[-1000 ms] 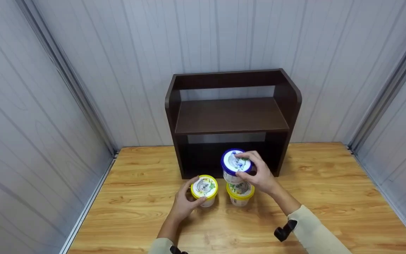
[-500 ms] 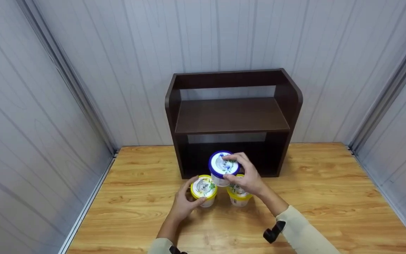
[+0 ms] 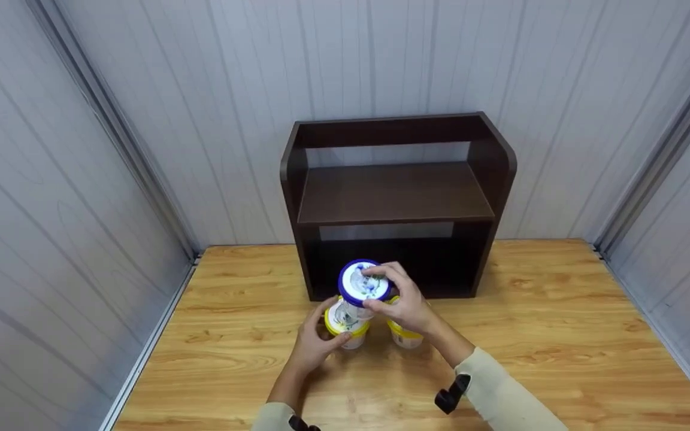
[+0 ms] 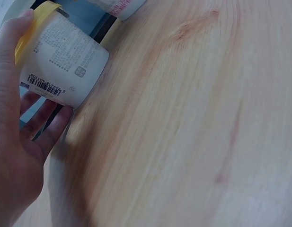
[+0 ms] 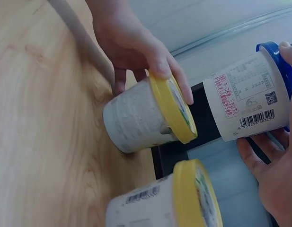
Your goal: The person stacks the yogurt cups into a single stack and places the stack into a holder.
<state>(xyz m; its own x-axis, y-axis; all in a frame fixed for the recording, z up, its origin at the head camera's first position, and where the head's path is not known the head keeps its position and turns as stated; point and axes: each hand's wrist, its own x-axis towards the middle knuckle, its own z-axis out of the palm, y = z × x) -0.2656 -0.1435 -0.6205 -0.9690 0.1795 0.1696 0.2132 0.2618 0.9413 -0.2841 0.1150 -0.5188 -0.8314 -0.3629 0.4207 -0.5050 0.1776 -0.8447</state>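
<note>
**Poster:** ok so which step was this? I saw a round white tub with a deep-blue lid (image 3: pixel 362 282) just below the middle of the head view, and the right hand (image 3: pixel 409 305) had it pinched by the lid, thumb on the near rim, a finger reaching over the top.

**Reply:** Looked like stacking to me, right at the lining-up bit. It hung over a round white tub with a yellow lid (image 3: pixel 345 326) in the lower middle. The left hand (image 3: pixel 314 347) gripped that one, thumb at the near rim, fingers round the far side.

**Poster:** Were the two tubs touching? Couldn't tell from the head view.

**Reply:** Nope, the right wrist view showed a gap between blue tub's base and yellow lid (that view was tipped sideways, so it took some squinting).

**Poster:** And the third one?

**Reply:** A second yellow-lidded white tub (image 3: pixel 406 339) stood a little to the right on the wood-grain table (image 3: pixel 231 335), partly hidden by the right hand, nobody holding it. The dark brown shelf unit (image 3: pixel 396 193) sat behind, around mid-frame.

**Poster:** So the next move called for...?

**Reply:** My guess: a slow, level lowering, left hand steadying the lower tub. Off-centre, it might've tipped.
</note>
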